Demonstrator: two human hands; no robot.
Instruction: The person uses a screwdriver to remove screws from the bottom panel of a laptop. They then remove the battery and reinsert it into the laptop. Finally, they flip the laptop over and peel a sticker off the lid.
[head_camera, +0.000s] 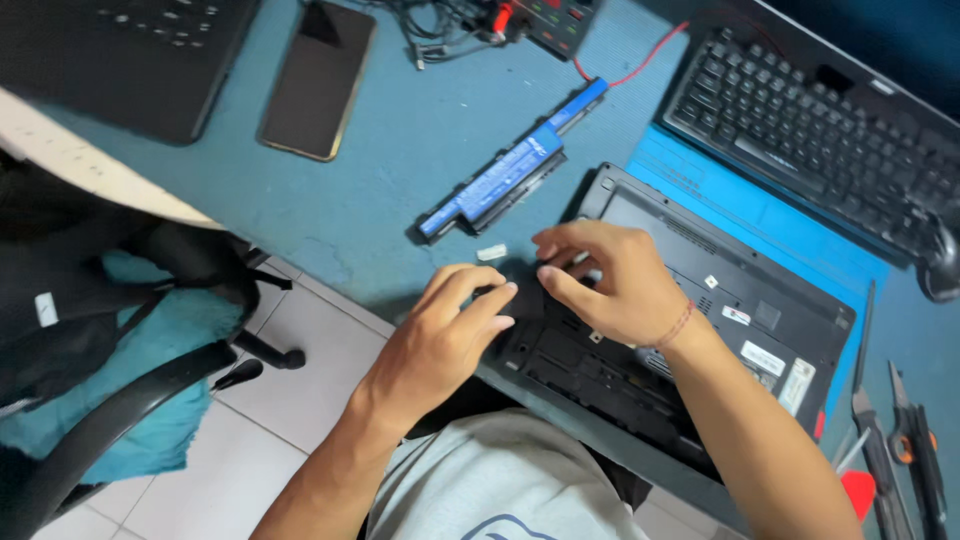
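A black laptop (700, 290) lies upside down on a blue mat (790, 225), its battery bay empty along the near edge. My left hand (440, 335) rests its fingertips on the laptop's near left corner. My right hand (610, 280) lies on the underside beside it, fingers pressed against the same corner; a red string circles that wrist. Neither hand holds a loose object. A long black and blue laptop battery (510, 175) lies on the table just beyond the hands. A small white piece (491, 252) sits between the battery and my fingers.
A dark phone (317, 80) and another black laptop (120, 50) lie at the far left. A black keyboard (810, 125) and mouse (940, 262) are at the right, with hand tools (895, 440) below. An office chair (110, 350) with teal cloth stands at the left.
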